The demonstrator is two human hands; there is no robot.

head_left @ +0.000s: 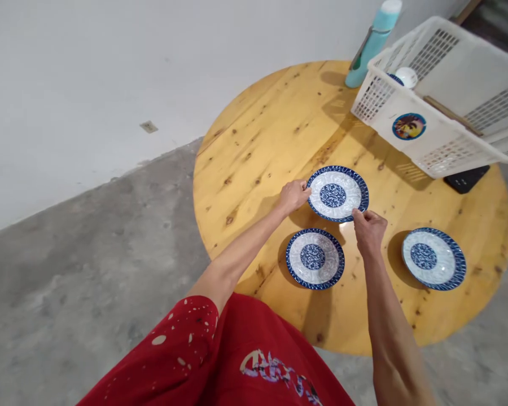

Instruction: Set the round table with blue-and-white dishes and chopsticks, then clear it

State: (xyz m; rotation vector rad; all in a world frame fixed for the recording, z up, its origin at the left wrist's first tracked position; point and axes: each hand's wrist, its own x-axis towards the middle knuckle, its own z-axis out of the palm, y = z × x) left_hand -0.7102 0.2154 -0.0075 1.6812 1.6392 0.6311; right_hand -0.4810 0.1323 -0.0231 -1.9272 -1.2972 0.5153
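Observation:
Both my hands grip one blue-and-white patterned plate [337, 193] over the round wooden table [262, 141]. My left hand [293, 195] pinches its left rim. My right hand [369, 230] pinches its near right rim. A second matching plate [315, 258] lies flat on the table just below the held one, between my forearms. A third matching plate [434, 258] lies to the right of my right hand.
A white plastic basket [432, 135] stands at the table's back right, holding a white bowl [406, 76] and wooden chopsticks [452, 115]. A teal bottle [372, 45] stands behind it. A black object [466, 179] lies under the basket's edge. Grey concrete floor surrounds the table.

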